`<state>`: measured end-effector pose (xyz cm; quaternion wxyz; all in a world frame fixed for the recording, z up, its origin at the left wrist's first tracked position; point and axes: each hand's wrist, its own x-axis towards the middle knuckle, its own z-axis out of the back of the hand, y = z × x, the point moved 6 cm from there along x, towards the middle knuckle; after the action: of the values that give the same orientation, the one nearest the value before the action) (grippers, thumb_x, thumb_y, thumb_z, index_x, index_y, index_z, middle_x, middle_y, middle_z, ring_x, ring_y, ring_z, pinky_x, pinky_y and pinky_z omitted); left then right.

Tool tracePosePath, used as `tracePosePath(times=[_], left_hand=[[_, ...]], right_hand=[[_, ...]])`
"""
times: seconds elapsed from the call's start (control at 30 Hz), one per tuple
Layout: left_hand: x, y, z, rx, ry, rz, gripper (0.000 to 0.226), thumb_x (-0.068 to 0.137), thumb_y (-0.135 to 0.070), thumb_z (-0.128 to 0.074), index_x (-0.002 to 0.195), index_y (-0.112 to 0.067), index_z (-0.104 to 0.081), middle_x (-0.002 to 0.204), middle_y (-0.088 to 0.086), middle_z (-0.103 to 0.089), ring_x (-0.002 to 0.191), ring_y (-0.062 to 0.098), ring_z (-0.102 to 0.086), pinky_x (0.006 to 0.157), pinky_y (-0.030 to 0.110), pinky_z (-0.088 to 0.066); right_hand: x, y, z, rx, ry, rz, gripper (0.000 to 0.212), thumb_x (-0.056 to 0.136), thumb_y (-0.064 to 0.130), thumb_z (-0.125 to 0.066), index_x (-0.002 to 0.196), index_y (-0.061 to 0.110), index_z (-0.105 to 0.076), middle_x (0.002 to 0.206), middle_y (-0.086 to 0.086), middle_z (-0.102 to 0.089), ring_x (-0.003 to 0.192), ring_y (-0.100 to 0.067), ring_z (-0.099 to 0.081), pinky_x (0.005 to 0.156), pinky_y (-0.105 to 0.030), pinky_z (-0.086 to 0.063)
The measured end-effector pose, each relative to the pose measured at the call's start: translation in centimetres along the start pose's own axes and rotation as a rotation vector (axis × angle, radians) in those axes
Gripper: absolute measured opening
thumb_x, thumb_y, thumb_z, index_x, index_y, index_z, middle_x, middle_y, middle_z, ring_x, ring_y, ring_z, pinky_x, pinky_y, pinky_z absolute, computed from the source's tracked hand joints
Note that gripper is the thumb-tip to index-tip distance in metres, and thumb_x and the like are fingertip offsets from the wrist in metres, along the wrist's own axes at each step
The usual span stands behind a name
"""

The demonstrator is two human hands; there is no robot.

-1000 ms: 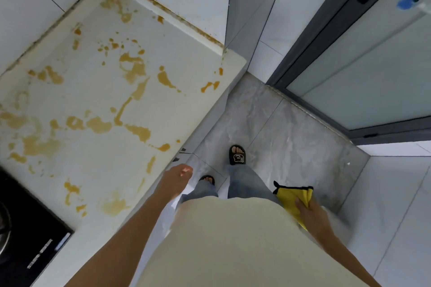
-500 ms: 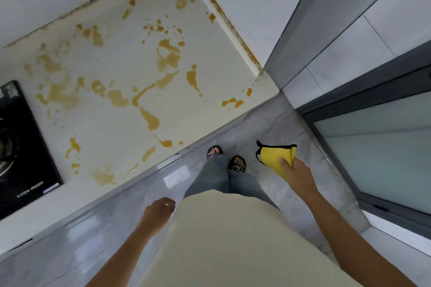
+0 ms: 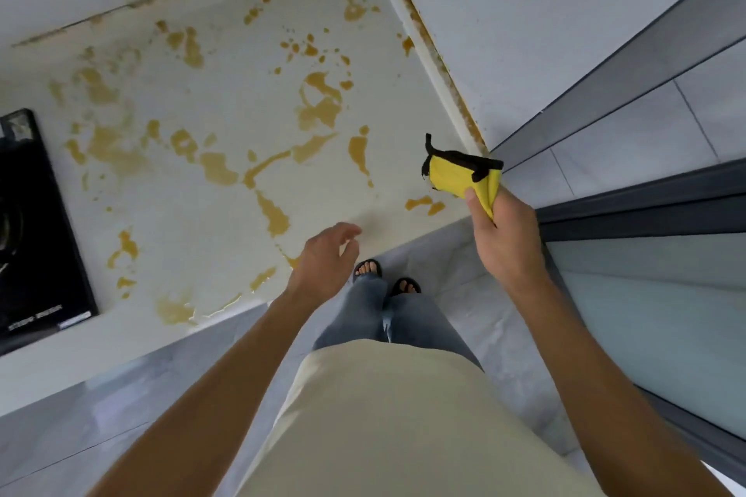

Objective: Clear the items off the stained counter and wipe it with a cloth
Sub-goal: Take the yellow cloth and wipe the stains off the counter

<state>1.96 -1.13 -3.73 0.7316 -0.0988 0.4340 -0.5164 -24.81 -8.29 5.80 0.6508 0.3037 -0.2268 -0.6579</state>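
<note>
Fingers of the right hand [image 3: 504, 238] pinch a folded yellow cloth [image 3: 460, 177] at centre right, over the counter's [image 3: 226, 101] corner. The left hand [image 3: 327, 258], fingers loosely spread, hovers over the front edge. Ochre stains [image 3: 315, 109] blotch the cream top; black hob [image 3: 36, 230] at left, grey floor [image 3: 121, 395] below, white wall tiles [image 3: 524, 12] behind.

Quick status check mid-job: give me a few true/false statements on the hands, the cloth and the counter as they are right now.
1. The right hand grips the yellow cloth. True.
2. The left hand holds a sponge. False: it is open and holds nothing.
3. The counter has been wiped clean. False: orange-brown stains cover it.
4. A black cooktop sits at the counter's left end. True.
5. The cloth lies flat on the counter. False: it is held up near the counter's right corner.
</note>
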Motion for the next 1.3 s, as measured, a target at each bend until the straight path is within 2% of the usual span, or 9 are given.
tracePosePath(times=[0.03,0.1,0.2,0.3,0.43,0.57,0.9,1.1,1.3], left_hand=[[1.0,-1.0,0.2,0.048,-0.022,-0.047,0.035,0.107,-0.032,-0.051,0.141,-0.03,-0.061,0.143,-0.007,-0.063,0.126,0.015,-0.06,0.102,0.022,-0.044],[2.8,-2.4,0.0,0.175,-0.038,-0.098,0.046,0.107,-0.032,-0.053,0.153,-0.024,-0.05,0.16,0.002,-0.048,0.147,0.026,-0.044,0.117,0.037,-0.038],[4.4,-2.5,-0.9,0.305,-0.043,-0.091,0.063,0.105,-0.036,-0.057,0.162,-0.019,-0.035,0.173,0.009,-0.023,0.16,0.033,-0.018,0.127,0.049,-0.027],[4.6,-1.8,-2.2,0.403,-0.081,-0.106,0.073,0.102,-0.04,-0.061,0.164,-0.019,-0.029,0.175,0.014,-0.012,0.163,0.036,-0.008,0.129,0.052,-0.022],[4.5,-0.9,-3.3,0.434,-0.116,-0.112,0.077,0.103,-0.045,-0.062,0.166,-0.021,-0.024,0.177,0.012,-0.003,0.164,0.033,0.0,0.13,0.051,-0.014],[4.6,-0.7,-3.4,0.441,-0.152,-0.121,0.079,0.101,-0.045,-0.066,0.165,-0.021,-0.027,0.177,0.01,-0.007,0.165,0.031,-0.001,0.131,0.052,-0.018],[4.4,-0.7,-3.4,0.458,-0.162,-0.115,0.082,0.102,-0.049,-0.061,0.168,-0.022,-0.021,0.178,0.009,0.0,0.165,0.03,0.004,0.131,0.05,-0.012],[4.1,-1.1,-3.2,0.437,-0.204,-0.115,0.08,0.099,-0.047,-0.064,0.166,-0.021,-0.029,0.178,0.009,-0.008,0.165,0.03,-0.003,0.131,0.05,-0.016],[3.1,-1.0,-3.5,0.466,-0.239,-0.069,0.076,0.1,-0.05,-0.062,0.164,-0.018,-0.035,0.175,0.012,-0.019,0.163,0.033,-0.015,0.126,0.055,-0.029]], right_hand=[[0.8,0.7,-0.9,-0.049,-0.001,0.081,0.016,0.105,0.028,-0.05,0.109,0.041,-0.059,0.094,0.013,-0.067,0.082,-0.005,-0.063,0.065,-0.024,-0.046],[2.1,0.7,-3.7,-0.179,0.046,0.198,0.052,0.099,0.009,-0.055,0.149,0.024,-0.048,0.145,0.001,-0.058,0.129,-0.021,-0.058,0.094,-0.036,-0.056],[2.6,-1.4,-9.2,-0.394,0.297,0.239,0.071,0.097,0.007,-0.059,0.161,0.015,-0.031,0.17,-0.007,-0.026,0.159,-0.03,-0.017,0.125,-0.049,-0.029],[1.0,-4.4,-13.3,-0.464,0.511,0.313,0.081,0.096,0.035,-0.057,0.165,0.027,-0.017,0.174,-0.002,0.006,0.16,-0.024,0.015,0.13,-0.05,-0.002],[0.8,-6.0,-14.8,-0.392,0.424,0.248,0.084,0.099,0.06,-0.038,0.166,0.025,-0.002,0.174,0.004,0.011,0.159,-0.017,0.017,0.129,-0.046,0.006],[1.1,-6.4,-15.3,-0.567,0.291,0.215,0.072,0.108,0.058,-0.014,0.167,0.017,-0.002,0.174,-0.005,0.004,0.161,-0.025,0.006,0.13,-0.05,-0.006],[7.1,-8.3,-13.1,-0.613,0.194,0.216,0.074,0.108,0.055,-0.021,0.166,0.012,-0.006,0.174,-0.007,0.0,0.161,-0.024,0.002,0.13,-0.05,-0.009],[5.2,-10.4,-11.2,-0.698,0.3,0.403,0.08,0.105,0.062,-0.031,0.166,0.015,-0.01,0.175,-0.003,-0.003,0.161,-0.019,-0.001,0.129,-0.047,-0.017],[6.9,-6.8,-14.6,-0.646,0.18,0.189,0.076,0.106,0.056,-0.025,0.166,0.011,-0.008,0.174,-0.007,-0.002,0.161,-0.025,0.0,0.13,-0.05,-0.009]])
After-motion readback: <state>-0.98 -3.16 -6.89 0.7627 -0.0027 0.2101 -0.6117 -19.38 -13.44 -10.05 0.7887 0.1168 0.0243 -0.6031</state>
